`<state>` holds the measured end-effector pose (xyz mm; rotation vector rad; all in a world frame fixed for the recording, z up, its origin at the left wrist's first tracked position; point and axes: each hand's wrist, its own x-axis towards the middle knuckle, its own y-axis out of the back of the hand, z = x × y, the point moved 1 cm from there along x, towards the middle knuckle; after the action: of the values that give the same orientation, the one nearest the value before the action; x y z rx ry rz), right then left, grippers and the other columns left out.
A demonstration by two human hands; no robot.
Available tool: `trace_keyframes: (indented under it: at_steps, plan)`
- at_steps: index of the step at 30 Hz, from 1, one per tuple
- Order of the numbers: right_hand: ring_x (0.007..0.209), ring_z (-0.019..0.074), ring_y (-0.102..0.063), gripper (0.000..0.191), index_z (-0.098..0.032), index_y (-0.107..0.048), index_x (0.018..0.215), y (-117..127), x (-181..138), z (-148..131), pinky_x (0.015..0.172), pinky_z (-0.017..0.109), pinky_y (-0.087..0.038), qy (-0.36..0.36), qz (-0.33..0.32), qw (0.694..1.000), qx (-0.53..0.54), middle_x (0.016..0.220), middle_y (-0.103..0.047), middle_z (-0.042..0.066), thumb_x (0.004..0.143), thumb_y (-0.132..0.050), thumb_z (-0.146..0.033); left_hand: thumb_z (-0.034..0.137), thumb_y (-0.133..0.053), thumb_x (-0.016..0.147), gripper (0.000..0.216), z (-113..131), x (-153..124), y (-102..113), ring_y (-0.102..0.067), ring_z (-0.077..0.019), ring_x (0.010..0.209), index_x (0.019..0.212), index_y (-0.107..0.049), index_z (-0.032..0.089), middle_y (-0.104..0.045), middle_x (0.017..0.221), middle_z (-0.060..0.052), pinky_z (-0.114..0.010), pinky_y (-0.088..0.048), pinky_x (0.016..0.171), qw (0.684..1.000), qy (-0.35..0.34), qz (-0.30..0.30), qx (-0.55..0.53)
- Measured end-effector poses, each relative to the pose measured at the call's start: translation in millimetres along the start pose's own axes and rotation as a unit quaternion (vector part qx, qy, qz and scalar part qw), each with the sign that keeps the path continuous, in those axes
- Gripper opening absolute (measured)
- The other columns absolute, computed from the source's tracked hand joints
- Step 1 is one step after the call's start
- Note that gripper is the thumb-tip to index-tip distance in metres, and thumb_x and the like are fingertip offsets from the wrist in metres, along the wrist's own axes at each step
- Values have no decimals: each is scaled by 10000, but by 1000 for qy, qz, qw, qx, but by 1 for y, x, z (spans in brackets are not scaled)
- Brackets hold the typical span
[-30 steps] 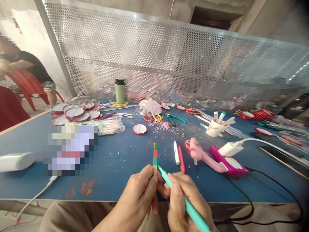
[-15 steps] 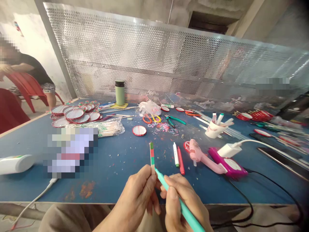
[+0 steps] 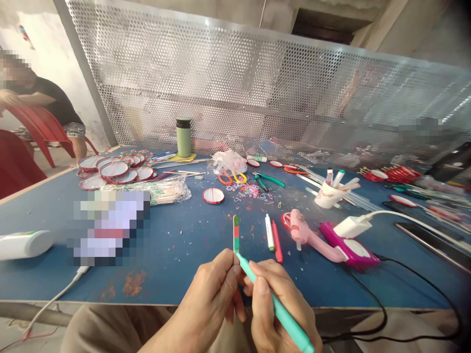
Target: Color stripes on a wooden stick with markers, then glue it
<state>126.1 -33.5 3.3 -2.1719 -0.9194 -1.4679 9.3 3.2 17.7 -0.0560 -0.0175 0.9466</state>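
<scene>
My left hand point(image 3: 211, 289) pinches the lower end of a flat wooden craft stick point(image 3: 236, 233), which stands up over the table's front edge. Green, red and teal bands colour the stick's upper part; its lower part near my fingers is bare wood. In my right hand point(image 3: 281, 299) is a turquoise marker pen point(image 3: 283, 314), gripped like a pencil. The marker's tip meets the stick just below the teal band. A white marker point(image 3: 270, 233) with a green end and a red marker point(image 3: 277, 241) lie on the table beyond my right hand.
On the blue table point(image 3: 176, 264) are a pink hot glue gun point(image 3: 309, 235), a magenta box point(image 3: 348, 247), a pen cup point(image 3: 328, 194), pliers point(image 3: 270, 180), a red-rimmed disc point(image 3: 213, 196), stacked discs point(image 3: 114, 170) and a green bottle point(image 3: 183, 138). A person point(image 3: 47, 100) sits at left.
The marker's tip has moved from the stick's right edge onto its face. The stick stands a little more upright, and the whole view has shifted slightly.
</scene>
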Motion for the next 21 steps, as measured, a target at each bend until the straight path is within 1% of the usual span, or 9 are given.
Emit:
trace_keyframes:
  at_steps: [4,11,15,18,21]
  plan:
    - [651,121,-639,273,-115,-712,1015,0,2,-1,582,269,-554,7,-5,1000,-4,761,-681,19,859,-548,37,544,-443,991,393,-3,2,0,-533,-86,456,799,-481,203,-563,602,31,-168,-409,436,1000,-13,-14,-3]
    - [660,123,-641,260,-115,-710,1016,-1,0,0,586,275,-556,2,-2,1000,-4,771,-688,24,864,-558,30,572,-445,982,413,-3,2,0,-521,-79,447,795,-471,205,-541,593,39,-161,-392,426,1000,-9,-7,4]
    - [661,120,-643,259,-115,-712,1018,0,-1,0,587,270,-556,-1,4,1000,-10,776,-689,27,869,-555,27,573,-421,991,416,-2,1,0,-514,-78,449,799,-467,206,-566,578,30,-159,-393,435,1000,-4,-8,6]
    - [662,118,-634,261,-109,-712,1016,0,-1,-1,583,273,-553,-8,2,1000,4,761,-677,24,871,-546,30,569,-409,996,408,0,1,-1,-507,-80,449,809,-460,211,-591,567,22,-158,-390,437,1000,5,-10,8]
    - [660,117,-630,265,-107,-713,1014,0,-1,-1,580,274,-549,-8,7,1000,6,754,-672,22,865,-549,38,562,-420,995,401,2,0,-1,-496,-75,442,804,-457,211,-590,557,25,-154,-379,436,1000,12,-6,9]
